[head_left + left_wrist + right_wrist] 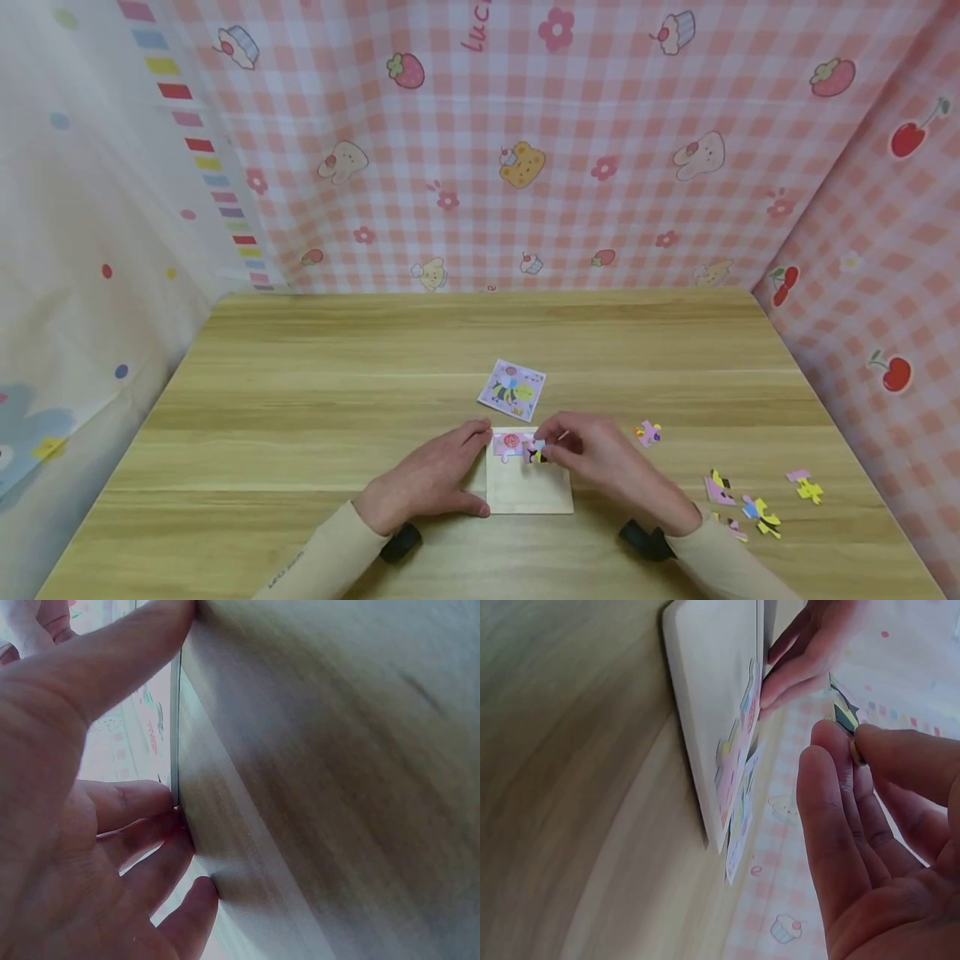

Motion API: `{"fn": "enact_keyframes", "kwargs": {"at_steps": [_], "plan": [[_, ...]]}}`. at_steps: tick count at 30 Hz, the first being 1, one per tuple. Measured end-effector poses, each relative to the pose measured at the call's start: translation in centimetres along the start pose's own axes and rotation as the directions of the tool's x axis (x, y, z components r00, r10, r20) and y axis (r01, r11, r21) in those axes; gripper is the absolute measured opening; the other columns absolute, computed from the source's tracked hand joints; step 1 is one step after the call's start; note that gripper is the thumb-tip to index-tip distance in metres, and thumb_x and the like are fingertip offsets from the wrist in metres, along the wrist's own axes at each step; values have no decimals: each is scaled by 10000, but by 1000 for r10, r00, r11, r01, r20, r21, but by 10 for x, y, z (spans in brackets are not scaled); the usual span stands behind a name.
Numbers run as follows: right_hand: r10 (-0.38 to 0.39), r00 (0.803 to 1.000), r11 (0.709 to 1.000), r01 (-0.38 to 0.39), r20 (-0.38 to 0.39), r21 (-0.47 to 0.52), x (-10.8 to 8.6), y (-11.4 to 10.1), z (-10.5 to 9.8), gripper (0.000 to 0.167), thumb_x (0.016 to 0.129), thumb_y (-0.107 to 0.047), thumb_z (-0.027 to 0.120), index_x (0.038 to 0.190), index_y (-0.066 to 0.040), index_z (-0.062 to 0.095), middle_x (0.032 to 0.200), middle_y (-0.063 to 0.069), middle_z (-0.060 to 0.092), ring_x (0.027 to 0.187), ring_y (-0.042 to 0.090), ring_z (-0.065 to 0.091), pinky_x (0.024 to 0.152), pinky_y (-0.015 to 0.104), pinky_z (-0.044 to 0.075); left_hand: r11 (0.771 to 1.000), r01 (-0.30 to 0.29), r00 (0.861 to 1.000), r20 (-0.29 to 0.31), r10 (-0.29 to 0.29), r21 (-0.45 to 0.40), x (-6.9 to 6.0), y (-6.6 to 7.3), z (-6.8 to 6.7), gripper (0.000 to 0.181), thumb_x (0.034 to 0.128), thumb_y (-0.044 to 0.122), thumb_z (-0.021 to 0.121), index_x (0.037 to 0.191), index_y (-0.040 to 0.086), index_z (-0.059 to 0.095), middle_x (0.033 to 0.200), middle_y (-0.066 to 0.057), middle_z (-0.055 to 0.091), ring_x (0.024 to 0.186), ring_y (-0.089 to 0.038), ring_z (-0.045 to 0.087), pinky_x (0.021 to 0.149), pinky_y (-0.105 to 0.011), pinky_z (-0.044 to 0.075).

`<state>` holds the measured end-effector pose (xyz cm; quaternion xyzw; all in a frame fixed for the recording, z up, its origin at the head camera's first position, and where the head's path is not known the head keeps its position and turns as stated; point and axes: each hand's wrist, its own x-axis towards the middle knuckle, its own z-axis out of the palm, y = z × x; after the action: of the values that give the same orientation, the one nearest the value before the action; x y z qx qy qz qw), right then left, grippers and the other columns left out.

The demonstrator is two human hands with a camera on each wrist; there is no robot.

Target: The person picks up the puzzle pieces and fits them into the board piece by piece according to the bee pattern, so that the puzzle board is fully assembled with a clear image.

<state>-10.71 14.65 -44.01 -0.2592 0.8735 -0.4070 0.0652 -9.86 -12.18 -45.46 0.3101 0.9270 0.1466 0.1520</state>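
Observation:
A shallow wooden puzzle tray (528, 493) lies on the table before me. My left hand (429, 477) rests at its left side, thumb by the near corner and fingertips touching the edge by the far corner. Between thumb and fingertips, my right hand (600, 450) pinches a jigsaw puzzle piece (845, 716) with black and yellow on it, held above the tray. A pink piece with a red circle (511, 441) sits along the tray's far edge. Beside it, a piece with some yellow (726, 761) shows in the right wrist view; my right hand mostly hides it from above.
A square bee picture card (513, 390) lies just beyond the tray. Several loose puzzle pieces lie to the right, among them a pink one (647, 432), a yellow one (807, 487) and a blue-and-yellow one (763, 515). A checked cloth (465, 225) hangs behind the wooden table (315, 375).

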Motion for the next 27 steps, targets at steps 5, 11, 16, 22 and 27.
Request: {"fn": "enact_keyframes", "kwargs": {"at_steps": [5, 11, 16, 22, 27], "plan": [[21, 1000, 999, -22, 22, 43, 5, -5, 4, 71, 959, -79, 737, 997, -139, 734, 948, -38, 728, 830, 71, 676, 695, 227, 580, 1000, -8, 1000, -4, 8, -3, 0, -1, 0, 997, 818, 471, 868, 1536, -53, 417, 1617, -180, 375, 1462, -301, 418, 1198, -424, 370], [-31, 999, 998, 29, 40, 53, 10, -6, 10, 113, 954, -33, 722, 1020, -123, 742, 991, -27, 724, 862, 84, 672, 729, 237, 577, 1000, -18, 1000, -13, 18, -9, -1, -1, 0, 990, 815, 459, 874, 1529, -58, 424, 1609, -186, 384, 1451, -309, 431, 1190, -430, 381], [-53, 996, 998, 51, 68, 25, 14, -5, 15, 169, 931, -1, 727, 1054, -113, 762, 977, -21, 709, 852, 65, 622, 750, 238, 549, 1000, -11, 1000, 0, 11, -8, -1, -1, 0, 996, 824, 476, 860, 1544, -45, 410, 1623, -173, 369, 1466, -300, 414, 1201, -421, 366], [-56, 994, 998, 57, 97, -6, 18, -4, 21, 178, 928, 1, 736, 1079, -85, 774, 989, -8, 710, 857, 54, 609, 752, 232, 543, 1000, -7, 1000, 3, 7, -5, 0, -2, 1, 1003, 819, 483, 862, 1545, -42, 410, 1624, -167, 369, 1465, -296, 416, 1200, -417, 369], [-82, 990, 994, 89, 114, -63, 21, -4, 25, 183, 909, -7, 758, 1078, -77, 773, 1000, -15, 685, 859, 63, 609, 736, 239, 536, 1000, -8, 1000, -3, 8, -14, 0, -2, 0, 1000, 817, 474, 867, 1539, -49, 415, 1620, -171, 374, 1457, -302, 426, 1193, -426, 378]]}}
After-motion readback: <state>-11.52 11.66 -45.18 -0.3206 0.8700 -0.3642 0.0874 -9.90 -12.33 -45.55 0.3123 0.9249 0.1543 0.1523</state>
